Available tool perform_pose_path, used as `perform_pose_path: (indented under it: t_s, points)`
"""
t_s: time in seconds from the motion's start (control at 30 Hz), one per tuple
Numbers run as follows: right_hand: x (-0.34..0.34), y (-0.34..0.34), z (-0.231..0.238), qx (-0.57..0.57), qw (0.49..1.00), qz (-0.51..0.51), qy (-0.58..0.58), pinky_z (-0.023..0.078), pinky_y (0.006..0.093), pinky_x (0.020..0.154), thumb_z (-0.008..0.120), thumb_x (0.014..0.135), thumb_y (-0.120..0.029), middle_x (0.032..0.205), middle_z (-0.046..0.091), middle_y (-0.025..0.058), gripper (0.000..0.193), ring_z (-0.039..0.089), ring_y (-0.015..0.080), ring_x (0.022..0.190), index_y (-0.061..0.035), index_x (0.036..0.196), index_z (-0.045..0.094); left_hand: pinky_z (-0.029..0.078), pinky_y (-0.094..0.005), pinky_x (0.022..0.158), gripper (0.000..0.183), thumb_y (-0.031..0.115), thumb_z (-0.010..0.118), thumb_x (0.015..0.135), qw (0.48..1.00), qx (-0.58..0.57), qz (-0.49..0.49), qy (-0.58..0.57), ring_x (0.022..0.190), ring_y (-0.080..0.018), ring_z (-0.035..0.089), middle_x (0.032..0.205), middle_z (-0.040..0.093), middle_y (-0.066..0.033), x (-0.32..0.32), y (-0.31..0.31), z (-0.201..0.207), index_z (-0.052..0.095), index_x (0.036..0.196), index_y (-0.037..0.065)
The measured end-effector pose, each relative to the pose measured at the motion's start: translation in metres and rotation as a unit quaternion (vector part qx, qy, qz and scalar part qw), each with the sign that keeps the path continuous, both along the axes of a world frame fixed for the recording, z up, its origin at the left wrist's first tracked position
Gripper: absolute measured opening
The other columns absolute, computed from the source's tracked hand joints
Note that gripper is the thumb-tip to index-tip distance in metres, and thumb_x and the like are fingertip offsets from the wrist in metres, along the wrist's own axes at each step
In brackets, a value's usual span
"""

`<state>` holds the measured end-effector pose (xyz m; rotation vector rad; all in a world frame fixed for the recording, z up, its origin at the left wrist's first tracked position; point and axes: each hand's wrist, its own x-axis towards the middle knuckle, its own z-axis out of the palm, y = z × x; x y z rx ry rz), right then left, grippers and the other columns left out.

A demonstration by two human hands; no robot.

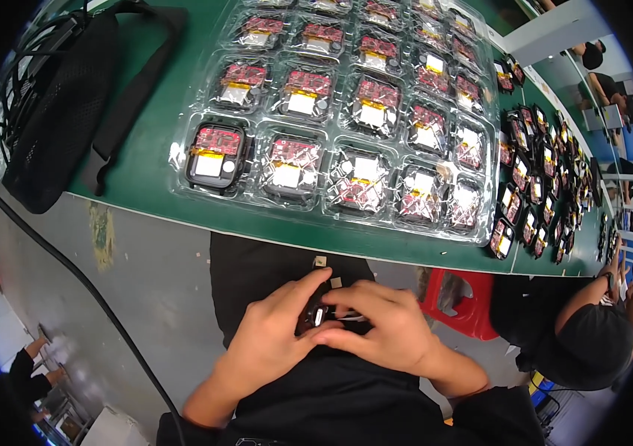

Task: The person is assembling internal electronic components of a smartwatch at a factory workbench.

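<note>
Above my lap, both hands meet around a small black device [313,315] with a whitish, rounded-rectangular piece on it. My left hand [272,321] closes on its left side, the thumb low and the index finger reaching over the top. From the other side my right hand [387,325] has its fingers curled in, thumb against the lower part. Thin pale strands [352,317] show under the right fingers; their ends are hidden. Two small tan squares, one farther off [320,262] and one nearer [336,282], lie on the dark cloth just beyond my fingers.
A clear plastic tray [257,201] holding several black units with red boards covers much of the green table [145,204]. More units [532,178] spread at the right. A black mesh bag [60,119], a hanging cable [71,264], a red stool [465,305] and a person [592,346] are nearby.
</note>
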<state>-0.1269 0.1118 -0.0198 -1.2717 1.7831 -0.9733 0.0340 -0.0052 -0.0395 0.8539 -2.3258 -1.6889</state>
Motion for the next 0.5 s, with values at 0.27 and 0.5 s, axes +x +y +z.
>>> perform_pose_path:
  t_s: [0.27,0.5]
  points:
    - [-0.004,-0.001,-0.005,-0.006,0.992,-0.054,-0.11,0.052,0.0281,0.063,0.075,0.088,-0.002,0.096,0.073,0.0101,0.024,0.068,0.0158,0.075,-0.0012,0.111,0.076,0.058,-0.031,0.072,0.067,0.011,0.088,0.08,0.992,0.117,0.018,0.049,0.083,-0.0182,0.071,0.111,0.072,-0.0129,0.008,-0.006,-0.012,0.059,0.139,0.006]
    - [-0.01,-0.003,0.005,0.02,0.995,-0.066,-0.079,0.058,0.0295,0.064,0.074,0.09,-0.006,0.101,0.072,0.0117,0.018,0.072,0.0203,0.081,-0.0021,0.108,0.076,0.058,-0.0285,0.083,0.063,-0.001,0.086,0.079,0.985,0.152,0.032,0.072,0.096,-0.0109,0.069,0.106,0.074,-0.01,0.004,-0.002,-0.012,0.06,0.137,0.0]
